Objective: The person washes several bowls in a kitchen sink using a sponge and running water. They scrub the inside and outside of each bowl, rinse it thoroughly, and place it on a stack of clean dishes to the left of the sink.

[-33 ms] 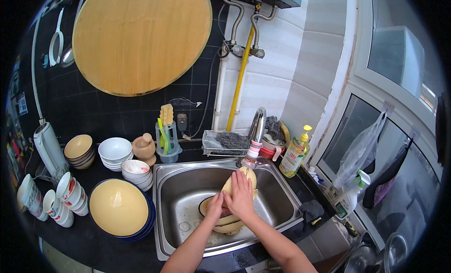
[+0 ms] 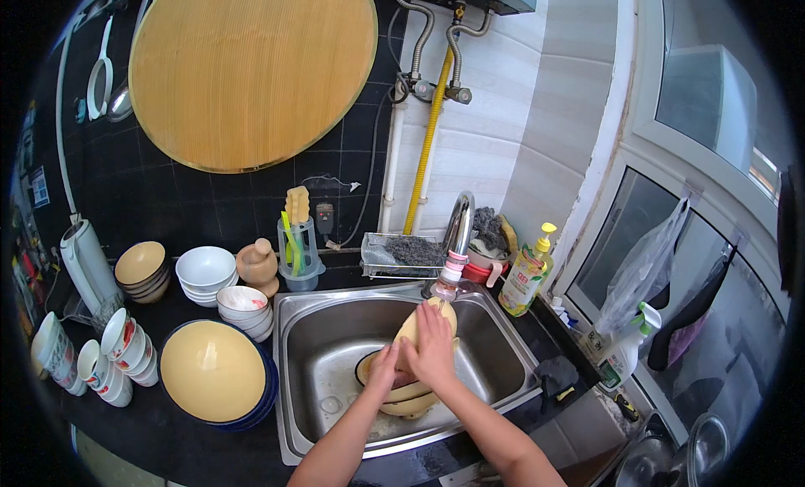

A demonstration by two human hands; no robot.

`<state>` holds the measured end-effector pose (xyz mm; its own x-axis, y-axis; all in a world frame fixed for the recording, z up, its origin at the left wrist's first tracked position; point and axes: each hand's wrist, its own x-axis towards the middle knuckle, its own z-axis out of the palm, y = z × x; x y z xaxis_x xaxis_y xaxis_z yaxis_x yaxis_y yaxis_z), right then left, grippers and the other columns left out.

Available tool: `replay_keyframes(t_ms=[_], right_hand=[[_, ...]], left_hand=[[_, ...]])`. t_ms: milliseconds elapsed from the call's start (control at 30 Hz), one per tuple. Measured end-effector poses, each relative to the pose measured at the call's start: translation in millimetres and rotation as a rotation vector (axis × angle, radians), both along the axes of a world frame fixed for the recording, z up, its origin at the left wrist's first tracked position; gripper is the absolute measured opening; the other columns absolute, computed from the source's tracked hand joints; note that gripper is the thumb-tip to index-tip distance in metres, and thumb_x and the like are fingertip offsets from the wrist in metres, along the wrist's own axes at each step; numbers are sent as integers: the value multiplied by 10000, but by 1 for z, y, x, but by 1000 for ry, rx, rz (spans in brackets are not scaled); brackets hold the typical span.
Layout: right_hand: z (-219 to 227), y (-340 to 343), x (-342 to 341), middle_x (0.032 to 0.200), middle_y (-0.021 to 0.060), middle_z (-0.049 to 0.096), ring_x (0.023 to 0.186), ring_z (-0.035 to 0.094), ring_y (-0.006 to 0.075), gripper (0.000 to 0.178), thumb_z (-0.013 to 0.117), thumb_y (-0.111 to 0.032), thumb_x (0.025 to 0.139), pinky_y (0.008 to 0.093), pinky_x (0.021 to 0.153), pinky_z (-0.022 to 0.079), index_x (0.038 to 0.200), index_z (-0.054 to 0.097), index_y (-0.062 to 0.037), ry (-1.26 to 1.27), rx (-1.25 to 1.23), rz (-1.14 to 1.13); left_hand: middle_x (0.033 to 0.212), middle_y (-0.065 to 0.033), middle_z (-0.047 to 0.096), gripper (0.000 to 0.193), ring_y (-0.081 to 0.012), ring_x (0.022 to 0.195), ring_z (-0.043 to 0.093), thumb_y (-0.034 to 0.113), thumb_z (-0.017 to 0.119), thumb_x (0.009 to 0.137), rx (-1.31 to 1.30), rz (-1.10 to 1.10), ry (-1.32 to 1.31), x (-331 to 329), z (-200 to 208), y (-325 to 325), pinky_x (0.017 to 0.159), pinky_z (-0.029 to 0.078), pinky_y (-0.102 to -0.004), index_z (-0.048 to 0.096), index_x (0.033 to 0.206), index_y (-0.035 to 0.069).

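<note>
Both hands are over the steel sink, and the yellow bowl is held tilted up on edge right under the faucet, which looks like the way to let water run across its face and drain back into the basin rather than onto the bench. The right hand lies spread flat over the bowl's inner side, fingers pressed on it, so that grip is open-palmed and rubbing more than clamping. The left hand sits lower, curled round the bottom rim, a closed grip that props the bowl; I can't tell if a sponge is tucked under either palm. More yellow bowls are stacked low in the sink just beneath, handy for picking up. On the left side of the bench the dry stuff is parked clear of the splash: a big yellow dish nested on a blue one, white bowls, and cups. The soap bottle stands just right of the faucet, within easy reach.
</note>
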<state>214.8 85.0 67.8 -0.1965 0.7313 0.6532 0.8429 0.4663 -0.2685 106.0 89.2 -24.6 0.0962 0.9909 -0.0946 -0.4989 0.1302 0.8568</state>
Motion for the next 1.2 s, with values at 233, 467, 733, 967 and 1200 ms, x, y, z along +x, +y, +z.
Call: replay_keyframes(t_ms=[233,467,733,967,1200], right_hand=[[-22,72,68,1131,117,549,1074,498,245,480,397,-415,886,338,929,360,1157,500,-33,991,-694,91],[-58,42,84,1182,54,513,1078,468,202,617,366,-630,829,413,896,349,1197,497,-152,1536,-1010,149],[-78,39,85,1139,47,539,1038,490,170,568,426,-586,831,351,882,364,1162,509,-132,1698,-911,244],[-89,43,83,1088,47,574,988,546,185,353,384,-326,930,332,830,449,1141,510,-73,1767,-889,411],[-100,47,91,1122,116,551,1005,549,224,313,361,-192,930,364,853,459,1152,479,-6,1855,-898,435]], left_hand=[[1210,-111,473,476,-249,1082,488,373,373,925,39,-89,-43,-8,13,-5,840,452,-433,363,1265,38],[1345,-141,346,565,-326,1218,366,437,301,921,20,-176,-240,-13,27,-11,918,359,-559,246,1334,55],[1350,-139,339,571,-335,1217,366,456,267,922,-81,-201,-226,-15,31,-11,895,368,-591,227,1344,74],[1336,-154,339,554,-348,1175,414,468,242,926,-176,-122,-226,-23,19,-5,833,434,-576,263,1313,72],[1309,-161,359,465,-344,1151,436,379,263,946,-136,-76,-229,-18,23,-5,803,474,-550,274,1280,56]])
